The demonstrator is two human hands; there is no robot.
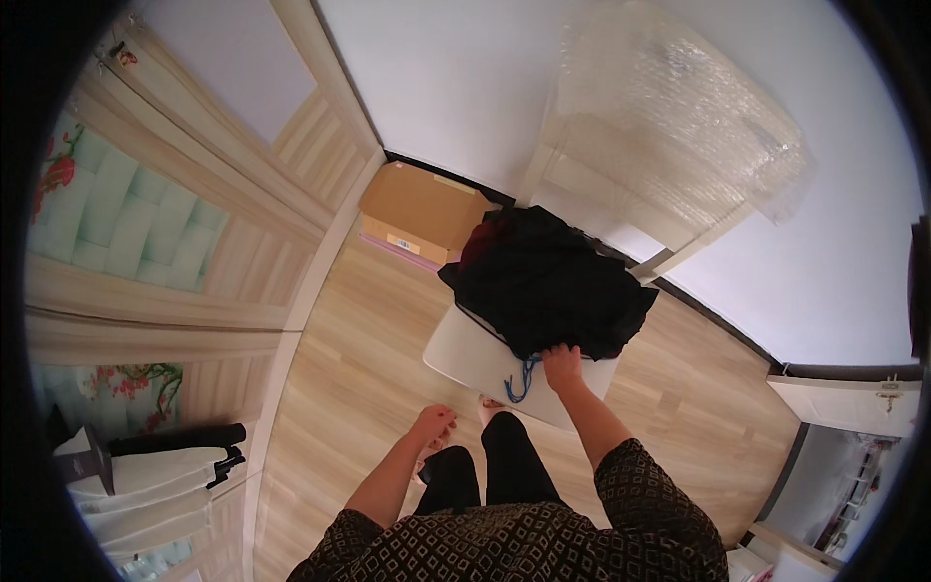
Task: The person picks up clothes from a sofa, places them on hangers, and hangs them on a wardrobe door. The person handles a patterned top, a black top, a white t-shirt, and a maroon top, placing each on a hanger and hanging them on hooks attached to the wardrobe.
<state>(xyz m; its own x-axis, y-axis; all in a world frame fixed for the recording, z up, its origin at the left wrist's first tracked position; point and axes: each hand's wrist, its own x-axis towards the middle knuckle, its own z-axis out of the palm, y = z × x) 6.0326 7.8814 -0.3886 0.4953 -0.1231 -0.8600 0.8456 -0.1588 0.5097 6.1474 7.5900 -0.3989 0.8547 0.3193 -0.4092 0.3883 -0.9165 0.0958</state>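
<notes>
A bundle of black cloth (553,281) lies heaped on the seat of a white chair (465,346). A dark red patch shows at its far left side. My right hand (562,369) is closed on the near edge of the cloth, its fingertips partly lost against the dark fabric. Just left of that hand, a blue cord (521,384) hangs loose over the seat. Away from the chair, my left hand (433,424) is held low beside my knee. Its fingers are loosely bent and apart, and I see nothing in them.
Bubble wrap (679,116) covers the chair's backrest by the wall. An open cardboard box (417,209) sits on the wood floor behind the chair's left side. Panelled wardrobe doors (184,194) line the left; a white door (844,400) stands at the right.
</notes>
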